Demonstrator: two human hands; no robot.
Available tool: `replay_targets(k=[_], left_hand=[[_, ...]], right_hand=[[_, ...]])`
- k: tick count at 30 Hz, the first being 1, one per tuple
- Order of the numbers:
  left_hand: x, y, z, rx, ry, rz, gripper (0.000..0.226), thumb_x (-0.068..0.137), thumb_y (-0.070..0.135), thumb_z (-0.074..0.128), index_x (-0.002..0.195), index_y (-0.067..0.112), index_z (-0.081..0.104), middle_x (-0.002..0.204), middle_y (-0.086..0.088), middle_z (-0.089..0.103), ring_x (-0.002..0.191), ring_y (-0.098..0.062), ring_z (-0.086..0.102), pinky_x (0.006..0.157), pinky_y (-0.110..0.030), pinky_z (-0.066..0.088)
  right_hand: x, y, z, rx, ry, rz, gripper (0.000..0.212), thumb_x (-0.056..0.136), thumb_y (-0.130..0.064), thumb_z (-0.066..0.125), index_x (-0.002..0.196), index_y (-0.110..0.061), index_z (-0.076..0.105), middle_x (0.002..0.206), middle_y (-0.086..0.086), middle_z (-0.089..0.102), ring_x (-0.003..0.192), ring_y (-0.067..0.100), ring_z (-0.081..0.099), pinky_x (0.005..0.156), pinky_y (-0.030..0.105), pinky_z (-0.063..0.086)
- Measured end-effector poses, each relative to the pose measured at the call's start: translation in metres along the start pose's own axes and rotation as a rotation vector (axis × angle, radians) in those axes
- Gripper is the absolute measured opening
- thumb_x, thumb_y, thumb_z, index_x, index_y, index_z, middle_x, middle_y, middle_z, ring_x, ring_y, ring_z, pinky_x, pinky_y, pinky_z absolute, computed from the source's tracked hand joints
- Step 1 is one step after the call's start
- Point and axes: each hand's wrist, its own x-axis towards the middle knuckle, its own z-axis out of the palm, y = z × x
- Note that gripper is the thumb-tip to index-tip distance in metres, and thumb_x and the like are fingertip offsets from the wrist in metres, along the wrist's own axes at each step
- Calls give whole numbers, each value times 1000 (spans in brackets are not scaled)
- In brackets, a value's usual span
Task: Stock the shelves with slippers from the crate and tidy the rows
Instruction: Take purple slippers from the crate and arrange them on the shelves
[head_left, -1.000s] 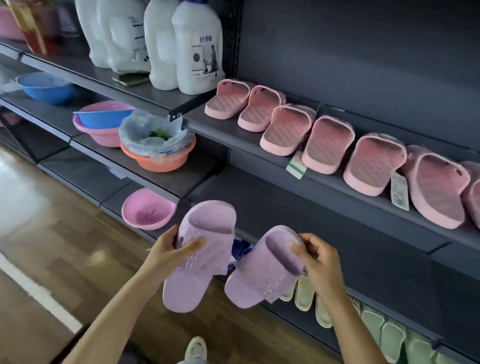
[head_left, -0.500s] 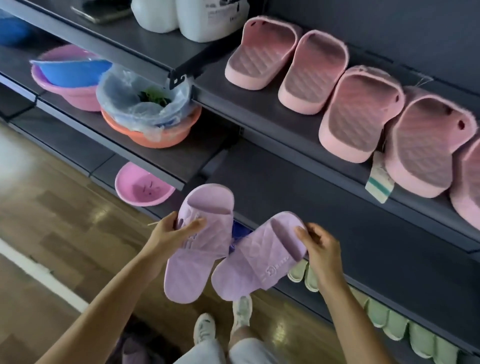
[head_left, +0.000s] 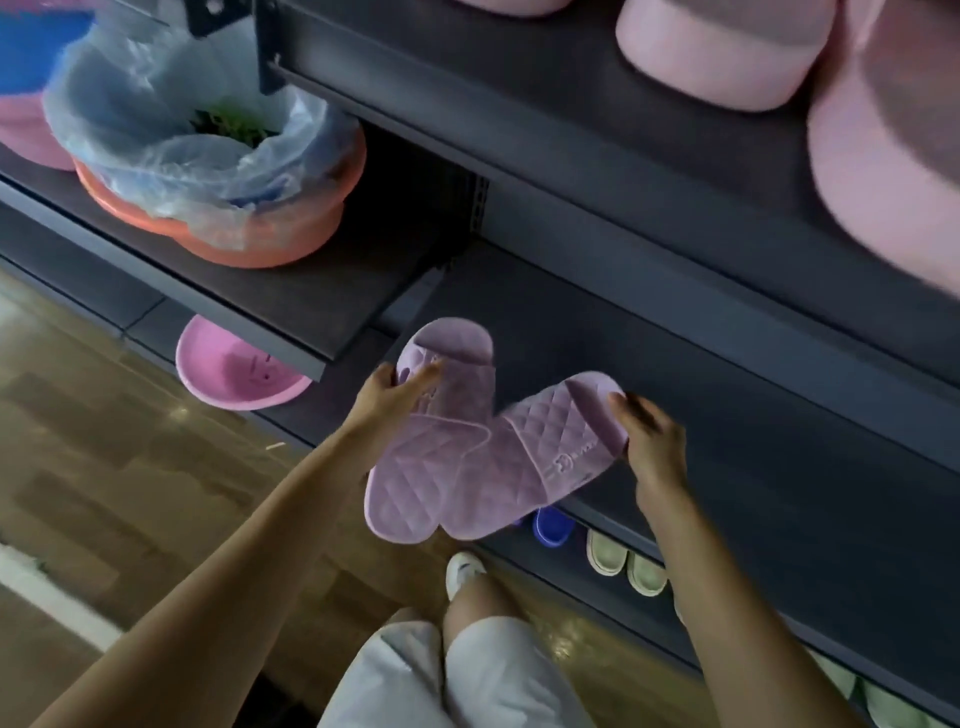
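Observation:
I hold a pair of lilac slippers over the front of a dark middle shelf (head_left: 753, 467). My left hand (head_left: 397, 387) grips the strap end of the left slipper (head_left: 436, 415). My right hand (head_left: 647, 431) grips the strap end of the right slipper (head_left: 550, 452). The two heels overlap near the shelf's front edge, toes pointing toward the back. Pink slippers (head_left: 717, 57) stand on the shelf above. Green slippers (head_left: 623, 564) and a blue one (head_left: 553, 525) line the bottom shelf. No crate is in view.
An orange basin (head_left: 223, 228) lined with a plastic bag sits on the left shelf, with a pink bowl (head_left: 234, 369) below it. My legs and a white shoe (head_left: 465, 569) stand on the wooden floor (head_left: 104, 467) close to the shelving.
I have leaned in and down toward the shelves. Both hands have carried the lilac slippers lower and forward over the middle shelf, and their heels now cross.

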Motion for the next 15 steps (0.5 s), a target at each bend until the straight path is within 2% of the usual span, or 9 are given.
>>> replay_targets(k=[3,5,7,9,12,15], left_hand=[[33,5,14,-2,7,39,29,82,47,63,84,20,53,75,7,56,68,-10,54,59,-24,40],[52,11,21,18,22,65,36,81,50,62,92,16,57,79,5,60,72,-13,57,67,-28,44],[67,14,27,50,64,96,37,83,49,60,91,13,59,73,5,58,72,-17,56,65,-28,43],[78,13,30,77,108,130,31,85,46,59,86,14,60,72,6,58,75,-18,55,61,-27,39],[82,8,29,136,121,153,37,88,42,57,111,13,58,104,-1,63,92,-19,56,74,-27,40],[77,4,25,247,121,214,40,88,34,58,123,16,55,116,-5,61,99,-23,58,76,-29,44]], right_hand=[[33,5,12,-5,10,-23,19,88,-19,61,69,-20,61,66,-5,58,63,10,51,57,25,38],[52,7,20,1,11,-34,12,89,-20,59,79,-15,63,72,-5,60,68,8,54,59,22,41],[66,9,28,-5,15,-21,11,91,-19,58,93,-10,64,85,1,63,74,11,56,67,25,47],[75,12,35,13,8,5,22,91,-17,57,109,-5,63,107,10,64,91,17,58,83,33,50],[78,18,42,1,-68,-1,42,91,-16,58,131,-8,50,131,10,54,115,19,53,93,28,42],[68,18,43,-93,-142,-56,49,91,-17,57,138,-12,42,141,8,45,127,20,45,97,25,38]])
